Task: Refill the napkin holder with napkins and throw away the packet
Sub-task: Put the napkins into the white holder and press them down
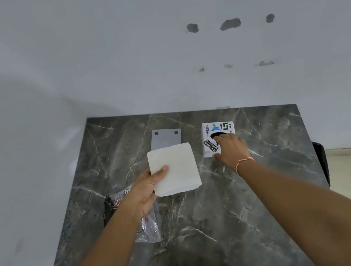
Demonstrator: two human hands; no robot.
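a white wall (111,51) fills the upper half of the frame, marked with a few dark patches at upper right. below it a dark marble table (208,231) takes up the lower middle. just left of centre the left hand (147,190) is clamped on a thick stack of white napkins (175,169), thumb on top and fingers under, the stack held above the table and looking square, soft and a little uneven at the near edge. behind the stack a grey metal plate (166,137) with two dark dots lies flat. right of centre the right hand (230,149) rests spread on the holder (215,135), a white box with stickers and a dark oval opening, fingers apart and gripping nothing that i can tell. under the left forearm, lower left, lies the clear packet (148,227), crumpled and seemingly empty. the step in hand looks like readying the holder for loading; next the hand likely has to open or steady it so the stack can go in squarely, with the packet binned afterwards.
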